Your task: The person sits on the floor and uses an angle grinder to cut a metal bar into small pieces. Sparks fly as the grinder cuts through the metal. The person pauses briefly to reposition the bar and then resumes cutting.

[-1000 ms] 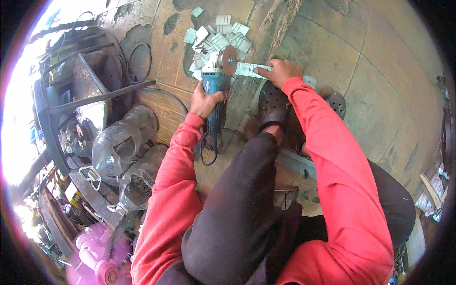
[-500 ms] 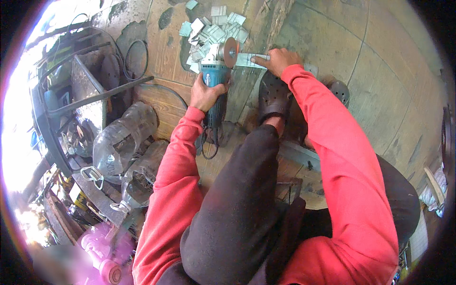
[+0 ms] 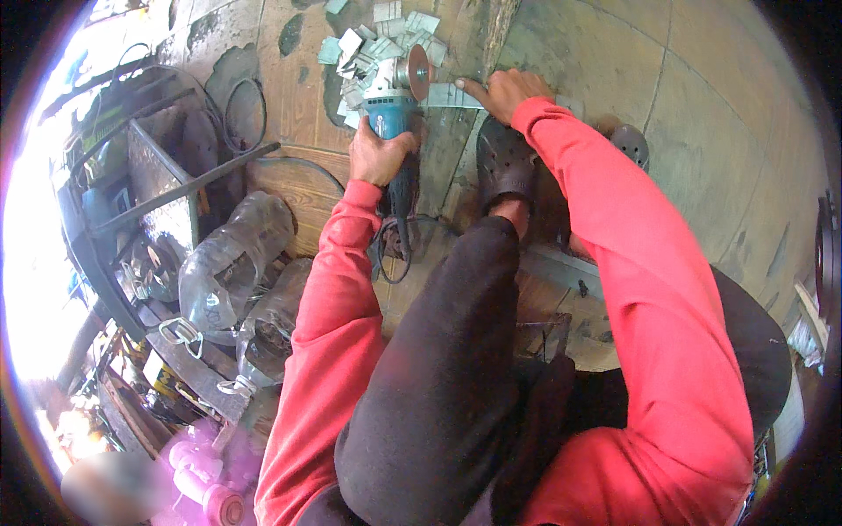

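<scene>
Teal grinder (image 3: 392, 118), reddish-brown disc (image 3: 419, 73)

we see our left grip (image 3: 383, 158) closed round the teal body of an angle grinder (image 3: 392, 118); its reddish disc (image 3: 419, 72) stands just beside a pale strip (image 3: 452, 95), though we cannot tell if they touch; our right grip (image 3: 519, 93) lies over that strip, thumb stretched toward the disc; beyond the grinder, pale flat pieces (image 3: 388, 44) lie heaped on the floor (image 3: 605, 66)
</scene>
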{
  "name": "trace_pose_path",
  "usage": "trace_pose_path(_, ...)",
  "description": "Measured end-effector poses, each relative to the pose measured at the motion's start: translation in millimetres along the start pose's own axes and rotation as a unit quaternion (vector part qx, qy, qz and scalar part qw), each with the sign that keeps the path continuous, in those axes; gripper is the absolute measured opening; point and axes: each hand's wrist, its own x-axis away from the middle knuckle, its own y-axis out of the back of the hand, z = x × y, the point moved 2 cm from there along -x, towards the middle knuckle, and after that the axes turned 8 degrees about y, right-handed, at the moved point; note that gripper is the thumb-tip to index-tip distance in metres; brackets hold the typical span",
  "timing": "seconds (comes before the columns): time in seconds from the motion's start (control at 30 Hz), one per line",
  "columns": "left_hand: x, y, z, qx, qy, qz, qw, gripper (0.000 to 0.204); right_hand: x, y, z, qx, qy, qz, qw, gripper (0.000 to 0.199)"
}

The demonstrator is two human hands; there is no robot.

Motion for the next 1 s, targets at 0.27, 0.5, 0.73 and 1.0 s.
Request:
trace_pose_path(0.27, 5.1, 0.5, 4.0, -0.017, -0.006, -0.016, 1.000, 0.078, -3.7, -0.1, -0.7, 0.004, 0.016, -0.017, 1.000, 0.089)
trace_pose_path(0.5, 10.7, 0.2, 7.8, -0.001, -0.026, -0.030, 0.999, 0.069, -3.7, 1.6, -1.6, -0.010, 0.026, 0.007, 1.000, 0.091)
trace_pose_path(0.73, 27.4, 2.9, 12.5, 0.015, -0.038, -0.028, 0.999, 0.065, -5.6, 2.2, -2.8, -0.013, 0.030, 0.010, 0.999, 0.092)
trace_pose_path(1.0, 20.6, 0.3, 8.3, 0.016, -0.028, -0.022, 0.999, 0.067, -3.8, 1.9, -1.4, -0.003, 0.021, 0.001, 1.000, 0.089)
